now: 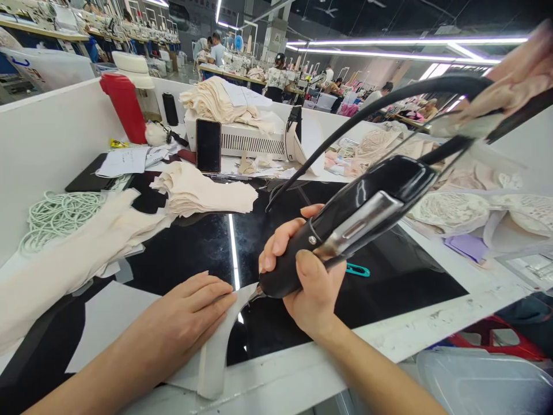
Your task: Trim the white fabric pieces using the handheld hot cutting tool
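My right hand (313, 282) is wrapped around a black corded handheld tool (367, 202) with a long metal lever on its side. The tool slants down to the left, and its small metal tip (258, 292) meets the edge of a curved pale fabric piece (218, 351). Fingers stretched out, my left hand (190, 311) lies flat on that piece near the tip. A white sheet (116, 311) lies partly under my left forearm. Beneath it all is a glossy black work surface (268, 334).
Cream fabric stacks (203, 193) and a pale green cord coil (64, 213) lie to the left. A phone (208, 145) leans at the back. Right of my hand is a teal clip-like item (358, 270), with lace cups (453, 210) beyond. A blurred hand (514, 80) shows at upper right.
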### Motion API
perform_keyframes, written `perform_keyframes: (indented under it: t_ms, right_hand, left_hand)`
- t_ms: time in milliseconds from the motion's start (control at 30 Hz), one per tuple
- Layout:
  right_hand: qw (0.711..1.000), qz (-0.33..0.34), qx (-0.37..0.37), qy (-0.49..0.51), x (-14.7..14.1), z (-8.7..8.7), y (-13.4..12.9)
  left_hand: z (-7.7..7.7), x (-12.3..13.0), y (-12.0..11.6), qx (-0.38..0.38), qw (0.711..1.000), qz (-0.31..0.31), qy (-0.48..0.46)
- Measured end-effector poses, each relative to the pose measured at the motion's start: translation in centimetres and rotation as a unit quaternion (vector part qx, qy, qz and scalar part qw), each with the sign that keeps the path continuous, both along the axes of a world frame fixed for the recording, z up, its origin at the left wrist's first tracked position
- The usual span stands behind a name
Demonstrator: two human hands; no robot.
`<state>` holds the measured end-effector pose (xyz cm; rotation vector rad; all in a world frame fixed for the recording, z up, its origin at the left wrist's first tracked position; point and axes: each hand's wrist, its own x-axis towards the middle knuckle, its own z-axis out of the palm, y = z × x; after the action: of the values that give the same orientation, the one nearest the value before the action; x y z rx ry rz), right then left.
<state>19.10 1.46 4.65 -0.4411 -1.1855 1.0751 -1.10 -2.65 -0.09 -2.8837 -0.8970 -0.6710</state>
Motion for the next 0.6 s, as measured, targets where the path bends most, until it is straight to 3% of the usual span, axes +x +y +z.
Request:
perform_keyframes:
  t_ms: [233,600]
  right_hand:
    - [0.999,-0.039,-0.004,0.019,1.1,0.6,0.3]
    - [1.000,-0.026,0.002,0.016,1.1,0.2,0.2]
  left_hand:
    - [0.0,-0.1,0.0,0.004,1.000,-0.002,-0.002]
    - [0.0,-0.1,-0.2,-0.008,1.000,0.002,-0.005]
